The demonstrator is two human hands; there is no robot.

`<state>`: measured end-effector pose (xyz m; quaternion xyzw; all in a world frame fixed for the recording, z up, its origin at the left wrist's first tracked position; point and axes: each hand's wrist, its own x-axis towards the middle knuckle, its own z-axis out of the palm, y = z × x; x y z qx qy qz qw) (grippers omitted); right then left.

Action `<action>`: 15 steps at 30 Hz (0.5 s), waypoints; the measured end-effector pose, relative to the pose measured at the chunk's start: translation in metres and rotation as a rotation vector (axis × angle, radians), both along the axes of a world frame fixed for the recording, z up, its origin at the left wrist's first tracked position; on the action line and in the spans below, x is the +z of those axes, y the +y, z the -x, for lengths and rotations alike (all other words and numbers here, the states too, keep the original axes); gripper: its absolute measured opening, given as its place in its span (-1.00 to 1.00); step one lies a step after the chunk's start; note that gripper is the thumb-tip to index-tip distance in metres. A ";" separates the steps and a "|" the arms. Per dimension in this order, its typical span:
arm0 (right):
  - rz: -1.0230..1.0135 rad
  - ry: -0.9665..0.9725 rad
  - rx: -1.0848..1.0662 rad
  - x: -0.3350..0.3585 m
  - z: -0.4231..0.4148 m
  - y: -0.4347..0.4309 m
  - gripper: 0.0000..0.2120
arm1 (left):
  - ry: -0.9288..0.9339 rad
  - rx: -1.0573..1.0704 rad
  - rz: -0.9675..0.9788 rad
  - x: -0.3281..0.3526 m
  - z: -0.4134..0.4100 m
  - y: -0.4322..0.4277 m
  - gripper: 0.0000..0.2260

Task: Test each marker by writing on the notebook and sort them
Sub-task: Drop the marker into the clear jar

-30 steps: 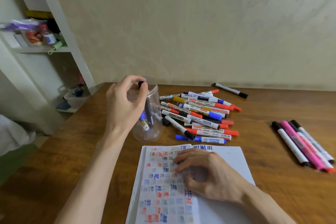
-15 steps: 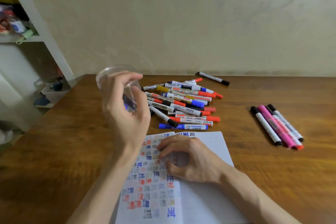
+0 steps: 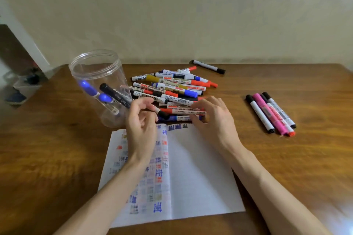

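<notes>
Your left hand (image 3: 141, 122) pinches a black-capped whiteboard marker (image 3: 162, 114) at the near edge of the marker pile (image 3: 172, 89), which lies at 12 o'clock from the open notebook (image 3: 198, 168) on the counter (image 3: 47, 149). Your right hand (image 3: 212, 118) arches over the pile's near edge, fingers curled; whether it grips anything cannot be told. At 10 o'clock a clear plastic jar (image 3: 89, 70) holds blue-capped and black-capped markers, and at 2 o'clock lies a sorted row (image 3: 271, 112). This looks like the pick-up step: next you would uncap the marker, write on the blank right page, then sort it
</notes>
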<state>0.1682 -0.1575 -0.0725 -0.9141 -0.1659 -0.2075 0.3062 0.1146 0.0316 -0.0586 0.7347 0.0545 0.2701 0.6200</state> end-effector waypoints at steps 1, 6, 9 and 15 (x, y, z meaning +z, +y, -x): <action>0.038 0.000 -0.007 -0.002 -0.003 -0.003 -0.83 | 0.013 -0.015 0.001 -0.001 -0.001 0.001 -0.78; 0.186 -0.032 0.086 -0.005 -0.007 -0.008 -0.72 | 0.041 -0.076 -0.023 -0.003 -0.003 0.002 -0.74; 0.235 -0.079 0.091 -0.006 -0.006 -0.004 -0.79 | 0.060 -0.097 -0.077 -0.005 -0.004 0.004 -0.73; 0.097 0.029 0.110 0.006 -0.006 -0.008 -0.87 | 0.044 -0.144 -0.105 -0.004 -0.005 0.004 -0.76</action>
